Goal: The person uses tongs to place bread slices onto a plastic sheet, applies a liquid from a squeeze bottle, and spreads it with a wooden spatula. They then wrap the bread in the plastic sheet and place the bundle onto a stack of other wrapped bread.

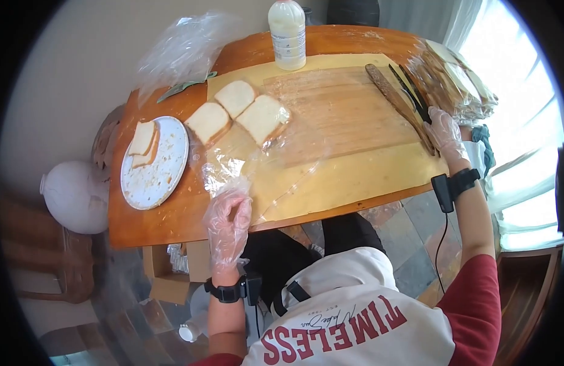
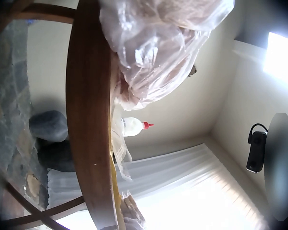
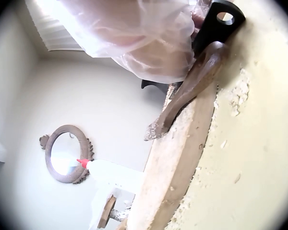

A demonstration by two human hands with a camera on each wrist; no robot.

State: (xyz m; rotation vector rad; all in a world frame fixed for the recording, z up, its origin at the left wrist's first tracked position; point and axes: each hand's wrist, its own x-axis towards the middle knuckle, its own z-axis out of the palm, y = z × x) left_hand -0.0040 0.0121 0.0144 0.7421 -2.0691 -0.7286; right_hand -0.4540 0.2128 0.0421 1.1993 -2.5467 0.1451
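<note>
My left hand (image 1: 230, 213), in a clear plastic glove, is at the table's front edge, fingers curled together on a clear plastic bag (image 1: 224, 166). The bag spreads over the mat toward three white bread slices (image 1: 234, 99) and overlaps the nearest ones. My gloved right hand (image 1: 446, 129) is at the board's right side, fingers round a black-handled utensil (image 1: 423, 110). In the right wrist view its handle (image 3: 212, 31) has a hole at the end. Beside it a brown wooden spreader (image 1: 388, 91) lies across the wooden cutting board (image 1: 330, 110); its far part (image 3: 156, 130) carries pale crumbs.
A white plate (image 1: 150, 186) with bread pieces and crumbs stands at left. At the back are a milky white bottle (image 1: 288, 43) and a loose clear bag (image 1: 184, 52). Bagged sandwiches (image 1: 462, 82) are piled at right. A yellow mat (image 1: 349, 180) underlies the board.
</note>
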